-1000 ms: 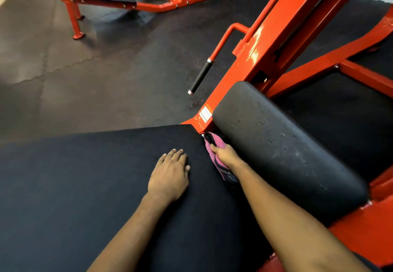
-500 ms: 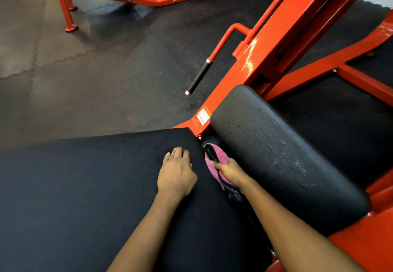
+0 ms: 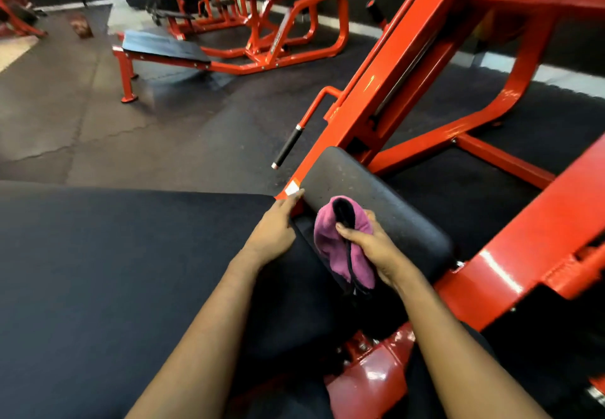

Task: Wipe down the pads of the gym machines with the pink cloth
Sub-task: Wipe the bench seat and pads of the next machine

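Cloth: the pink towelling cloth with a dark trim [image 3: 330,242] is bunched in front of the near left side of the small rounded black pad [image 3: 399,219]; whether it touches the pad cannot be told. Its lower end hangs over the gap between the two pads.
Right hand: the right hand [image 3: 376,250] grips the cloth. The thumb lies across the dark trim on the near face, and the fingers curl round behind the cloth, on the pad side. The cloth sits to the left of the palm and stands up above the knuckles.
Left hand: the left hand [image 3: 273,233] lies flat with straight fingers on the far right corner of the large flat black pad [image 3: 131,271], holding nothing. Its fingertips reach the white label [image 3: 292,188] on the frame. It is just beside the cloth and apart from it.
Frame: the orange-red steel frame [image 3: 409,68] rises at a slant behind the small pad, with a black-gripped handle [image 3: 288,145] on its left.
Background: a flat padded bench on red legs [image 3: 163,47] stands well apart on the dark rubber floor [image 3: 98,130].
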Demonstrator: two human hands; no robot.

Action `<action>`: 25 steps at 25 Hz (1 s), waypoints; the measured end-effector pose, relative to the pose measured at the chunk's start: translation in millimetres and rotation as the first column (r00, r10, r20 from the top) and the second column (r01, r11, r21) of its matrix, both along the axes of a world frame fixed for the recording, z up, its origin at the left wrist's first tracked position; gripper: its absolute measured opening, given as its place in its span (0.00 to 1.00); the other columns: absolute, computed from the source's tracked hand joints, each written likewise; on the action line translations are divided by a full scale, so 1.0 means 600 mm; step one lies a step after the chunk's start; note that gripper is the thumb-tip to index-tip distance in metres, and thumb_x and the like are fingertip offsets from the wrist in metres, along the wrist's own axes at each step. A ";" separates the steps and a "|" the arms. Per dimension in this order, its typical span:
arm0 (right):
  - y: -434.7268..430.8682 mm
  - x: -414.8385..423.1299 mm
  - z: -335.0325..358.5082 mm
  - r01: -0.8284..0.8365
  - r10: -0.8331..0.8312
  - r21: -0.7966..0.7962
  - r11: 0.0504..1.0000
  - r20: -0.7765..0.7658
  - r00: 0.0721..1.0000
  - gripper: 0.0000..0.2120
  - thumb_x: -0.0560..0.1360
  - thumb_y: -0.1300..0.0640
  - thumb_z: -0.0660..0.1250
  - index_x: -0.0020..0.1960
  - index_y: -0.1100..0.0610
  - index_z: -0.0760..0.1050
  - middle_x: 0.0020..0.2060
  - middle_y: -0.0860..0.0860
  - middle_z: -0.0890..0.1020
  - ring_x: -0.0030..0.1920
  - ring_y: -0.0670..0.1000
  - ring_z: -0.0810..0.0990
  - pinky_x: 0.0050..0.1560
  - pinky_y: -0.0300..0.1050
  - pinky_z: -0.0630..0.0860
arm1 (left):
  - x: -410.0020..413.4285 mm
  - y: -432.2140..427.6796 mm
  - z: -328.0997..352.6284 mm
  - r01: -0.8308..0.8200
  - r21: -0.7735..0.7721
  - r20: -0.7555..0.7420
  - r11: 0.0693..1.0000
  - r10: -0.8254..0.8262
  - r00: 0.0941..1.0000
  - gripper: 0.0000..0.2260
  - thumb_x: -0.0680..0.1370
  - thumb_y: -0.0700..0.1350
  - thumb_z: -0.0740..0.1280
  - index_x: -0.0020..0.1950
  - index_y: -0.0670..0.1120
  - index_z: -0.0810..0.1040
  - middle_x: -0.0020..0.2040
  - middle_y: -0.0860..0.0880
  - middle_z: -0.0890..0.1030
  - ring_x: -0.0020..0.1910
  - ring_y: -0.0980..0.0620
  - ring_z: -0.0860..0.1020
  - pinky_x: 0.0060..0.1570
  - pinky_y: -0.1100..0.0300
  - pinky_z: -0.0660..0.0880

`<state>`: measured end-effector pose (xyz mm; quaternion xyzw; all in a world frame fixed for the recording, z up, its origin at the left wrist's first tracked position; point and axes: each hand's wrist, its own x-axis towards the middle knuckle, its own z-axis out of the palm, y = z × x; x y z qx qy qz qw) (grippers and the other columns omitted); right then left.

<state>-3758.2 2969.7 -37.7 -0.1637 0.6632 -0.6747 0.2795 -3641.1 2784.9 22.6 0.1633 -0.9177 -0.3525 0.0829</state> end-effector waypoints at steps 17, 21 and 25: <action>0.123 0.013 0.094 0.154 -0.169 -0.074 0.985 -0.288 0.943 0.07 0.74 0.68 0.73 0.45 0.58 0.79 0.35 0.48 0.79 0.38 0.44 0.75 0.41 0.43 0.72 | -0.022 0.061 0.154 0.260 -0.330 0.187 0.907 -0.207 0.960 0.19 0.71 0.53 0.78 0.51 0.44 0.76 0.45 0.46 0.80 0.45 0.46 0.77 0.43 0.53 0.71; 0.158 -0.018 0.118 0.073 -0.027 0.097 0.993 -0.407 0.913 0.06 0.71 0.60 0.78 0.41 0.55 0.81 0.33 0.47 0.80 0.38 0.46 0.75 0.40 0.45 0.71 | -0.013 0.039 0.161 0.266 -0.432 0.231 0.861 -0.179 0.956 0.14 0.71 0.48 0.77 0.47 0.41 0.78 0.45 0.43 0.81 0.46 0.43 0.77 0.42 0.54 0.69; 0.210 -0.028 0.139 -0.073 0.192 0.360 0.930 -0.308 0.932 0.09 0.70 0.63 0.79 0.39 0.58 0.79 0.30 0.51 0.78 0.31 0.47 0.74 0.30 0.38 0.70 | -0.029 0.061 0.133 0.327 -0.343 0.268 0.881 -0.242 0.933 0.10 0.73 0.47 0.75 0.46 0.44 0.77 0.42 0.48 0.79 0.44 0.48 0.76 0.42 0.56 0.68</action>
